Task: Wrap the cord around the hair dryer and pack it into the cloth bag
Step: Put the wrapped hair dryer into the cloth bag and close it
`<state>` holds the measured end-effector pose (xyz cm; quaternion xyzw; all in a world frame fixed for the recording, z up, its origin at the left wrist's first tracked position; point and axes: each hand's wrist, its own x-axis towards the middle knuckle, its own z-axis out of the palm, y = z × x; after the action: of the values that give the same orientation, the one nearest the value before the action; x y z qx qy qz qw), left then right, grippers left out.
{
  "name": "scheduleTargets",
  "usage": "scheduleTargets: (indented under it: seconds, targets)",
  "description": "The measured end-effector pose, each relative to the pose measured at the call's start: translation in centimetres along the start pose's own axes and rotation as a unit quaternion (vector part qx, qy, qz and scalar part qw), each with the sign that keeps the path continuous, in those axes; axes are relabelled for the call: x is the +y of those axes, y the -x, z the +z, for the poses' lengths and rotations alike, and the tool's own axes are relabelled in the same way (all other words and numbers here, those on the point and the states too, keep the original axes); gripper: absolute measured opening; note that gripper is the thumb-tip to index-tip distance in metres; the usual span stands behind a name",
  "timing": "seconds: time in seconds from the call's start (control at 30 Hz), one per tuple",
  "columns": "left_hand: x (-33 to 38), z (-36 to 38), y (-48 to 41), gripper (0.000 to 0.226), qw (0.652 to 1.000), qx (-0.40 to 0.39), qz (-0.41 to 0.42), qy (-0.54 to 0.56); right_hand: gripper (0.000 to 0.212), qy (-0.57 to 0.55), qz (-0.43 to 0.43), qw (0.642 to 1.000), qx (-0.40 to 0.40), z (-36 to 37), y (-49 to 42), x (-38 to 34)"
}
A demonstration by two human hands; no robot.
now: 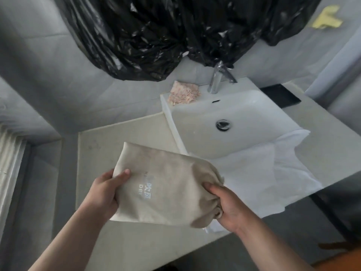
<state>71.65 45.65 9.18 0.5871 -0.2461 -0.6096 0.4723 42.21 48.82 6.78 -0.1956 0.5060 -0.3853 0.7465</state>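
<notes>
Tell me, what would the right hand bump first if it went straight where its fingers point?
The beige cloth bag: the right hand grips its bunched end, and its fingers seem to point left, into the cloth.

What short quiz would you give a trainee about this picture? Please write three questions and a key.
1. True or false: the left hand and the right hand both hold the cloth bag.
2. Which of the hands grips the bag's gathered end? A) left B) right C) neither
3. Fill in: the crumpled plastic above the faucet is ____ in colour.
Key: 1 true; 2 B; 3 black.
</notes>
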Motion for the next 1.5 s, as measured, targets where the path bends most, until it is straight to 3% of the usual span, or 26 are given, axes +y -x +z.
scheduleTargets:
  seconds: [0.2,0.63,0.9,1.3,1.5]
  targets:
    - [-3.6,11.7,5.1,0.031,0.996,-0.057,-0.026,-0.061,0.047,-0.086,-0.029,0.993,0.074,-8.9,9.3,-0.2]
    - [-10.2,30.8,13.3,0.027,0.968,-0.198,-0.061,-0.140,0.055,-0.170,-0.119,0.960,0.190,-24.4,24.0,-1.9]
    - [-11.2,38.5,9.7,0.028,0.965,-0.203,-0.069,-0.148,0.051,-0.243,-0.132,0.942,0.188,-30.6,22.1,-5.6]
    - [-10.1,53.4,-1.6,0.030,0.964,-0.217,-0.077,-0.129,0.041,-0.158,-0.126,0.952,0.231,-39.7,14.1,-19.2]
    - [-9.6,59.2,-4.2,0.020,0.964,-0.224,-0.077,-0.120,0.049,-0.164,-0.124,0.948,0.241,-43.0,12.2,-23.5]
